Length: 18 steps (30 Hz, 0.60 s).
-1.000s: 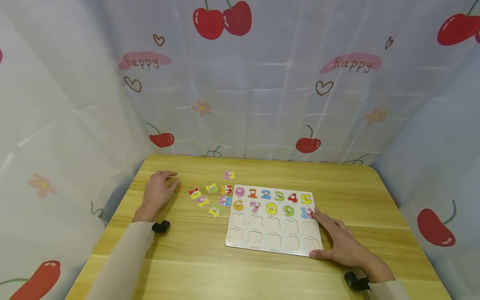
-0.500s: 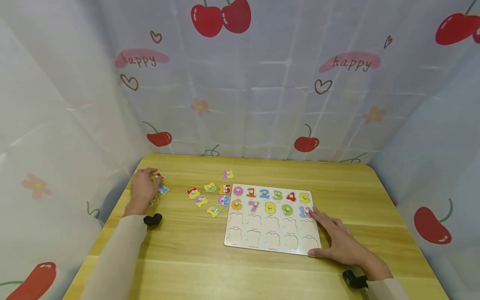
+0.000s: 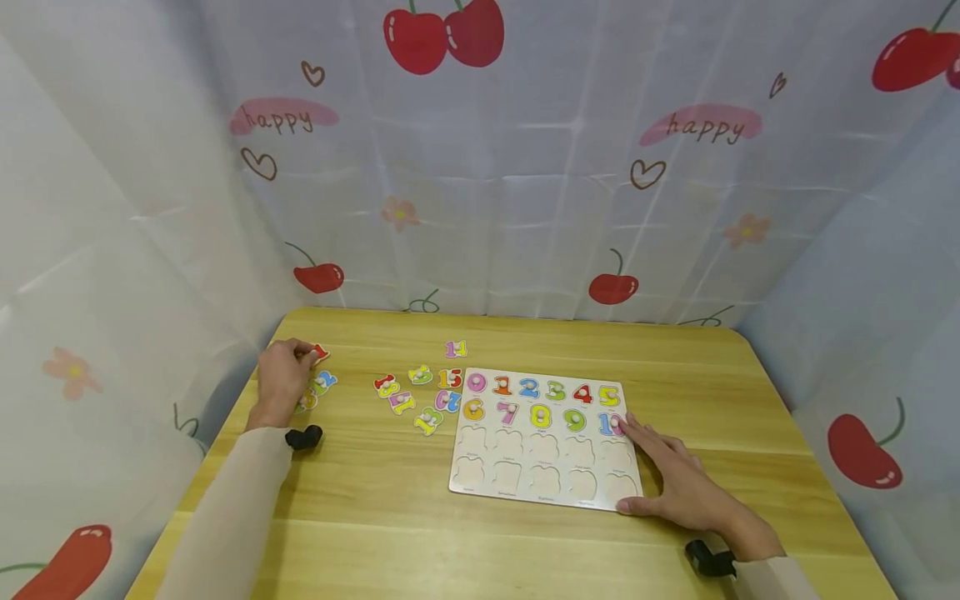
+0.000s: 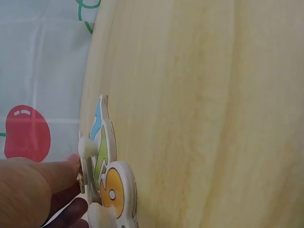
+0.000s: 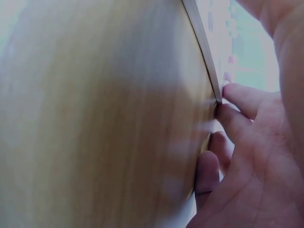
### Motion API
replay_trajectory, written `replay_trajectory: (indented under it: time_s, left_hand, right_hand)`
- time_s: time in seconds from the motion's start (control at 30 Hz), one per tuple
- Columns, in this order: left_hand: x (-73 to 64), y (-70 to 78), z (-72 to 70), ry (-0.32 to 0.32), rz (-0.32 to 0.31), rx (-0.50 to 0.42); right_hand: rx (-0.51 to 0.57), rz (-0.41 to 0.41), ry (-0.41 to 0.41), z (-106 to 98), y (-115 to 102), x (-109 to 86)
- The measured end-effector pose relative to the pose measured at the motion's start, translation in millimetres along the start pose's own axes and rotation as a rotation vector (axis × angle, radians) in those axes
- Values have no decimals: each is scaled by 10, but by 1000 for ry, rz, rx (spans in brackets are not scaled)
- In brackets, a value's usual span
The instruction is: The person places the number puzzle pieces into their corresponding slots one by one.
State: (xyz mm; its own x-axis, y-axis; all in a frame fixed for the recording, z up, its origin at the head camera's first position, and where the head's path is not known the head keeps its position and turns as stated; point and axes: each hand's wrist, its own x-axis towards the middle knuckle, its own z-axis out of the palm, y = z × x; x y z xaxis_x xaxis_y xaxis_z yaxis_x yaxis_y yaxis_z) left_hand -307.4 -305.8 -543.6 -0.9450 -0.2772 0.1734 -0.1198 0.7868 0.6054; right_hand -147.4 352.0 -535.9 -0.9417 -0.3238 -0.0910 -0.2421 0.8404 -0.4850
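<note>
At the table's back left, my left hand [image 3: 281, 372] pinches a red number puzzle piece [image 3: 321, 352] between thumb and fingertips. In the left wrist view, my left thumb [image 4: 61, 172] lies against the edge-on piece, partly hiding it. Right beside it lie a blue-and-green number piece [image 4: 102, 147] and an orange number piece [image 4: 115, 190], both with white knobs. My right hand [image 3: 686, 483] rests at the right edge of the white number puzzle board [image 3: 525, 492], index finger by the 10 piece [image 3: 609, 425] and thumb at the near corner. Its fingers are fairly straight.
Several loose number pieces lie left of the board, among them a 15 [image 3: 450, 378], a 13 [image 3: 428, 421] and an 18 [image 3: 387, 386]. A purple-and-yellow piece [image 3: 456, 349] lies farther back. The board's two upper rows hold pieces 0 to 10. A cherry-print curtain [image 3: 480, 208] surrounds the table.
My left hand has moved left to the pieces at the back left and now pinches the red one. The right hand and the board stay put.
</note>
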Motion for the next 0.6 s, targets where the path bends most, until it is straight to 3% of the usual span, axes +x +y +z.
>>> replay_trajectory:
  time_s: [0.23,0.6]
  left_hand:
    - [-118,136,-22,-7,45,-21]
    - [-364,597,100,18,283,-38]
  right_hand:
    - [3,-4,-1,13,14,-7]
    - [0,-13,3,18,38,9]
